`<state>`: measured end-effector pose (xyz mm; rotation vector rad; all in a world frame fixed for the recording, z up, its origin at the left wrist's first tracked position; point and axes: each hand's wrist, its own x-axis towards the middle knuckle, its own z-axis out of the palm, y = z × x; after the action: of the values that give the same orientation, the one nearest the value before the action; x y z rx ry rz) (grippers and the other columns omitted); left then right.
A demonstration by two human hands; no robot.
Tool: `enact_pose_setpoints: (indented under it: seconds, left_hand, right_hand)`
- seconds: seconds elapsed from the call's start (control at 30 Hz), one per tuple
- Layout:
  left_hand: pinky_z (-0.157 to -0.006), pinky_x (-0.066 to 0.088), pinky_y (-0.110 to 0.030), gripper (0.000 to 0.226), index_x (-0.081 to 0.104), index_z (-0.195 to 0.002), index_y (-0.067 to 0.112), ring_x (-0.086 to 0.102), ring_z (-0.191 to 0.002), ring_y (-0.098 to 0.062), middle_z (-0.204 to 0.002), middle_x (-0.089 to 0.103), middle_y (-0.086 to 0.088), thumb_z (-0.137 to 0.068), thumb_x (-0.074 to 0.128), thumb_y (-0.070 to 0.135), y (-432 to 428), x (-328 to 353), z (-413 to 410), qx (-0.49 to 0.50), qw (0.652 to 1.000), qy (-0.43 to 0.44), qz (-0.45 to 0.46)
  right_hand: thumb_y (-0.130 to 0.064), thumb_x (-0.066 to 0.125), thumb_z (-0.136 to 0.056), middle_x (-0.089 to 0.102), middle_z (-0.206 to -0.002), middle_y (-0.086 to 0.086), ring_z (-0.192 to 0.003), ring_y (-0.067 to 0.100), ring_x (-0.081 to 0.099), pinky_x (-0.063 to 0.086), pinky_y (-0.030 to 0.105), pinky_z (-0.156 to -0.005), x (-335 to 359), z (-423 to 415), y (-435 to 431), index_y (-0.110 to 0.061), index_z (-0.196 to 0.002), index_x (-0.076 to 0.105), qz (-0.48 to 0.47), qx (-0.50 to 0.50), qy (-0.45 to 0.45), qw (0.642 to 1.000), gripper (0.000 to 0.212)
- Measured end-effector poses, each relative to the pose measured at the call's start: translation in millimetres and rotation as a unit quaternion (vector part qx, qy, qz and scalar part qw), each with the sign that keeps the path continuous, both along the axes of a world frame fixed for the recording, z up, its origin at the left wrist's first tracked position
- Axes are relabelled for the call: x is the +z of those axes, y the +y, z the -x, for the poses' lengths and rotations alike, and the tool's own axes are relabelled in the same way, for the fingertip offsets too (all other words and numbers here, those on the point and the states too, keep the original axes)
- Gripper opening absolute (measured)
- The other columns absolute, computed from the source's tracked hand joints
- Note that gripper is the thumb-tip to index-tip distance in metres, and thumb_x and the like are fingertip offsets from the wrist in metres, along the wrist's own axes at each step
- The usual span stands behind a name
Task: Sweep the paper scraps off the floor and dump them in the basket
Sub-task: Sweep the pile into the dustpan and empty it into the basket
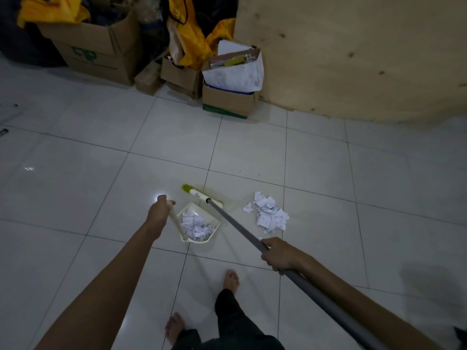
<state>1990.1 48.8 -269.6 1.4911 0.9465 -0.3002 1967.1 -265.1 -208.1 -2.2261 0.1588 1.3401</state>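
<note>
A cream dustpan (213, 223) stands on the white tiled floor, partly filled with paper scraps (195, 226). My left hand (158, 212) grips the top of its upright cream handle. My right hand (278, 255) grips the grey pole of a broom (232, 223). The broom's green and white head (199, 195) lies just behind the dustpan's far edge. A loose pile of white paper scraps (269, 213) rests on the floor to the right of the broom head. No basket shows in this view.
Cardboard boxes (228, 101) stuffed with papers and yellow bags (188, 44) stand against the far wall. A plywood sheet (353, 54) covers the right wall. My bare feet (231, 279) stand on the tiles below the dustpan.
</note>
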Motion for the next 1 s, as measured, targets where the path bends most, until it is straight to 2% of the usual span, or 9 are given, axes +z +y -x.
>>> enact_pose_setpoints:
  seconds: [0.13,0.27,0.4,0.47,0.53,0.67,0.8,0.93,1.0]
  left_hand:
    - [-0.088,0.034,-0.037,0.036,0.061,-0.102,0.009,0.045,-0.098,-0.029,-0.109,0.05,-0.012,-0.094,0.033,0.031,4.8,5.7,-4.1,0.038,0.995,0.035,0.084]
    - [-0.068,0.044,-0.033,0.014,0.048,-0.077,0.009,0.053,-0.076,-0.03,-0.086,0.048,-0.016,-0.089,0.046,0.016,10.9,-2.7,-3.0,0.069,0.989,0.026,0.128]
    - [-0.055,0.044,-0.01,0.028,0.05,-0.074,0.002,0.051,-0.068,-0.022,-0.07,0.049,-0.006,-0.073,0.077,0.008,12.0,-17.6,-11.9,0.127,0.942,0.043,0.307]
    - [-0.061,0.055,-0.024,0.017,0.048,-0.076,0.003,0.052,-0.074,-0.023,-0.08,0.048,-0.009,-0.085,0.062,0.008,9.7,-16.1,-12.3,0.232,0.925,-0.006,0.3]
    - [-0.061,0.056,-0.03,0.006,0.046,-0.085,0.001,0.05,-0.081,-0.026,-0.095,0.044,-0.018,-0.089,0.049,0.004,6.9,-17.2,-10.3,0.313,0.881,0.069,0.348]
    - [-0.059,0.051,-0.024,0.008,0.043,-0.088,-0.002,0.046,-0.071,-0.018,-0.091,0.044,-0.019,-0.09,0.036,0.0,1.3,-25.9,-5.0,0.379,0.806,0.083,0.446]
    - [-0.044,0.054,-0.032,0.02,0.043,-0.106,-0.002,0.046,-0.07,-0.019,-0.089,0.046,-0.02,-0.09,0.032,-0.001,-9.6,-35.0,5.5,0.359,0.797,0.091,0.476]
    - [-0.032,0.046,-0.024,0.022,0.044,-0.104,0.0,0.043,-0.064,-0.014,-0.083,0.047,-0.015,-0.088,0.029,-0.004,-24.6,-23.2,18.2,0.346,0.805,0.116,0.468]
    - [-0.031,0.043,-0.019,0.025,0.046,-0.096,-0.002,0.041,-0.061,-0.013,-0.075,0.044,-0.014,-0.081,0.027,-0.009,-27.9,-21.4,27.3,0.337,0.824,0.121,0.44]
  right_hand:
    - [-0.013,0.04,-0.091,0.047,-0.078,0.006,-0.056,0.018,0.048,0.045,0.026,-0.042,-19.4,-6.1,14.1,-0.004,-0.102,0.048,0.02,0.02,-0.017,0.999,0.016]
    - [-0.016,0.041,-0.093,0.05,-0.097,0.013,-0.059,0.019,0.051,0.045,0.026,-0.042,-40.8,-16.2,28.2,-0.004,-0.111,0.045,0.038,0.015,-0.016,0.999,0.022]
    - [-0.016,0.043,-0.092,0.051,-0.1,0.015,-0.064,0.022,0.055,0.045,0.027,-0.044,-54.3,-27.1,37.5,0.003,-0.124,0.043,0.044,0.009,0.004,0.999,0.037]
    - [-0.017,0.043,-0.092,0.049,-0.103,0.014,-0.065,0.021,0.054,0.045,0.026,-0.044,-58.9,-30.0,40.1,0.003,-0.125,0.042,0.048,0.022,0.011,0.999,0.038]
    - [-0.015,0.043,-0.093,0.049,-0.102,0.015,-0.061,0.021,0.053,0.046,0.027,-0.044,-60.9,-32.3,40.3,0.004,-0.125,0.042,0.056,0.03,0.022,0.998,0.038]
    - [-0.004,0.043,-0.093,0.048,-0.091,0.016,-0.063,0.027,0.056,0.055,0.037,-0.058,-70.6,-37.4,34.7,0.007,-0.126,0.04,0.096,0.057,0.054,0.992,0.035]
    - [-0.003,0.045,-0.094,0.05,-0.071,0.01,-0.078,0.029,0.065,0.055,0.038,-0.074,-78.8,-36.1,36.9,0.006,-0.11,0.048,0.126,0.038,0.083,0.988,0.02]
    - [-0.007,0.038,-0.097,0.049,-0.128,0.021,-0.12,0.033,0.051,0.044,0.032,-0.09,-79.7,-30.2,43.9,0.008,-0.133,0.04,0.123,0.059,0.008,0.991,0.039]
    - [-0.007,0.036,-0.097,0.048,-0.128,0.022,-0.115,0.032,0.052,0.045,0.031,-0.086,-81.6,-23.4,45.6,0.008,-0.131,0.041,0.122,0.062,-0.016,0.99,0.037]
